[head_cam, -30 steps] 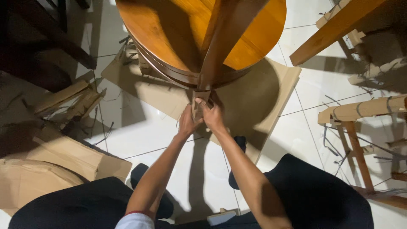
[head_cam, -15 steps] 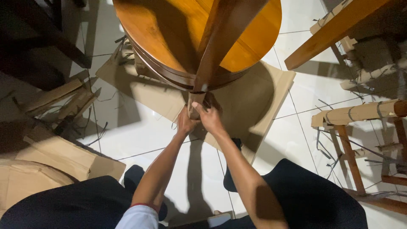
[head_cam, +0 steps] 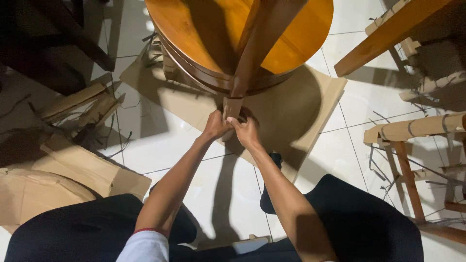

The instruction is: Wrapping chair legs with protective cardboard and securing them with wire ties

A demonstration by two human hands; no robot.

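Crumpled brown cardboard pieces [head_cam: 63, 170] lay at left on the white tiled floor [head_cam: 160, 145]. Left hand [head_cam: 216, 125] and right hand [head_cam: 246, 130] were both closed around the cardboard-wrapped end [head_cam: 233, 106] of a round orange-brown wooden table's [head_cam: 204, 34] leg, centre frame. A cardboard-wrapped wooden frame [head_cam: 412, 131] stood at right.

Around us on the tiled floor

We are seeing torn cardboard pieces [head_cam: 73, 170] lying at lower left and a wrapped wooden frame [head_cam: 412, 131] standing at right.
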